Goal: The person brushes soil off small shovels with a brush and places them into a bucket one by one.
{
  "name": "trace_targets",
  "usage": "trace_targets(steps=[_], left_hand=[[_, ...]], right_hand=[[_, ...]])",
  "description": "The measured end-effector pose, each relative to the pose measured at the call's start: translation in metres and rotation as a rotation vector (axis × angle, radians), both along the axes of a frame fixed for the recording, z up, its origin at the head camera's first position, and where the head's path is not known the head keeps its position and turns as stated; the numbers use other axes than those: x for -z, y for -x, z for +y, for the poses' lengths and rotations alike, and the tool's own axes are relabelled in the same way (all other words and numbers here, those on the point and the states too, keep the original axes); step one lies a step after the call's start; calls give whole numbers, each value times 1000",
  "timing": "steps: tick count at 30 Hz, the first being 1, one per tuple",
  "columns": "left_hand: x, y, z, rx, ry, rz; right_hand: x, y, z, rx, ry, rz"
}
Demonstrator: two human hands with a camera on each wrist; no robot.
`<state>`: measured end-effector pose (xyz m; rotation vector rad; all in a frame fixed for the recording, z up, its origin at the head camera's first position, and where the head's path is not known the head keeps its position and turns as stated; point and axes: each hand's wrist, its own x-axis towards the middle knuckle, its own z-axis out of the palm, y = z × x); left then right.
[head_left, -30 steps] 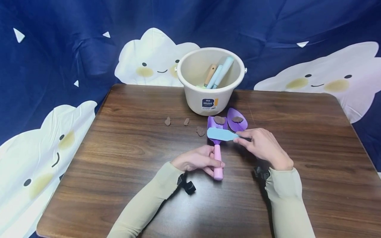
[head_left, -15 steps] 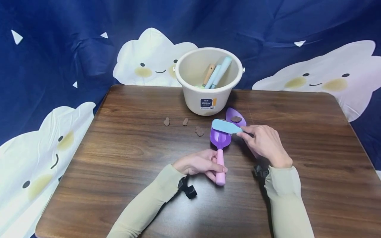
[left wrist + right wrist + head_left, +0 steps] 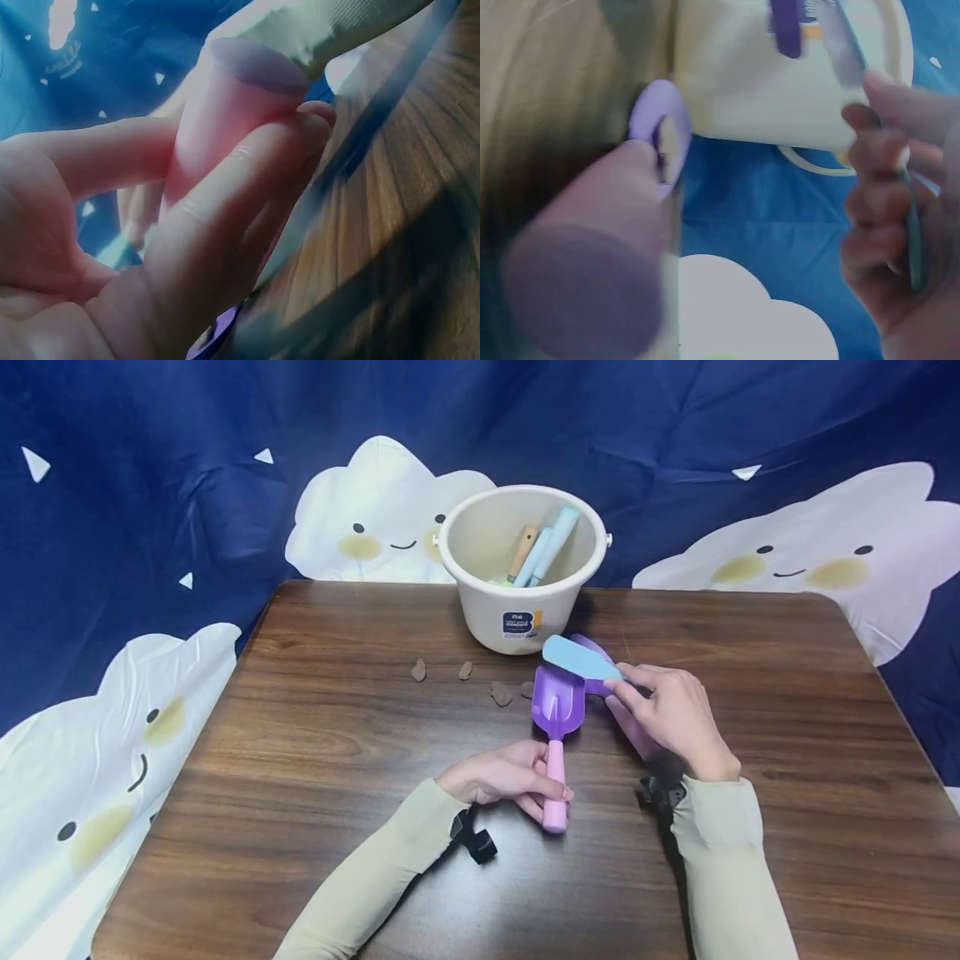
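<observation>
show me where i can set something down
Free: table between its left edge and left sleeve, and between right sleeve and right edge. Crowded: in front of the bucket, with brown pieces, purple shovels, blue spatula, left hand and right hand.

Looks like grained wood across the table (image 3: 315, 777), glossy toward the near edge; like smooth plastic on the bucket (image 3: 480, 610) and, with slight gloss, on the nearer shovel (image 3: 555, 752). Looks smooth and matt on the spatula (image 3: 579, 658), rough on the lumps (image 3: 501, 694); shows creased cloth (image 3: 187, 410) beyond the far edge.
</observation>
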<state>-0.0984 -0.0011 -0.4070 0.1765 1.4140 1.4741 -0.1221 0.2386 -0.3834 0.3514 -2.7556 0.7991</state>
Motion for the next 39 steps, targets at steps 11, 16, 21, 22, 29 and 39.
trace_targets(steps=[11,16,21,22,29,39], left_hand=[[2,12,-7,-23,-57,32],[1,11,-7,-20,-43,52],[-1,10,-6,-22,-15,70],[-1,9,-6,-26,-11,71],[-3,8,-7,-42,22,89],[-6,0,-5,30,-8,31]], right_hand=[[-15,-8,-7,-209,-12,-296],[-12,-8,-10,-232,-52,-266],[-11,-7,-12,-204,-97,-253],[-11,-7,-12,-196,-108,-249],[-9,-5,-13,-119,-157,-191],[-8,-3,-2,29,-112,-86]])
